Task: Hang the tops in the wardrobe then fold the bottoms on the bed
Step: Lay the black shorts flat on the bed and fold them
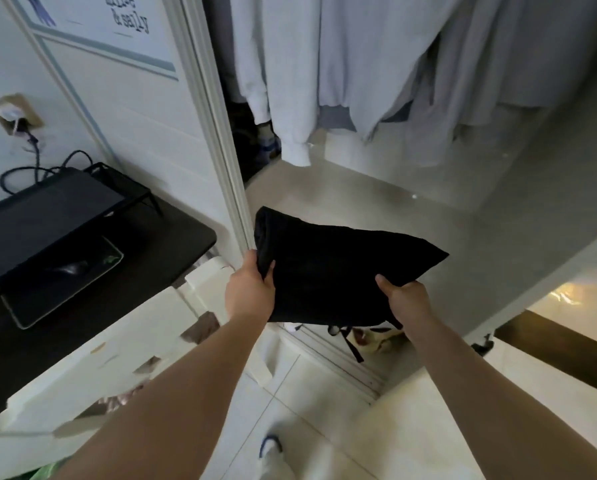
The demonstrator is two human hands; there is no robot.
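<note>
While I stand at the open wardrobe [376,161], my left hand [250,292] pinches the folded black garment [338,271] at its near left edge, and my right hand [406,296] grips its near right corner, thumb on top. It hangs level between them, below the pale tops [328,64]. I should keep both grips even, I think, so the fold holds.

Single head-worn wide-angle view, aimed forward and steeply down.
Looks from standing height past both forearms into the open wardrobe [428,140] ahead; close on the hands, floor tiles [325,410] underfoot, black desk [172,233] at left edge.
</note>
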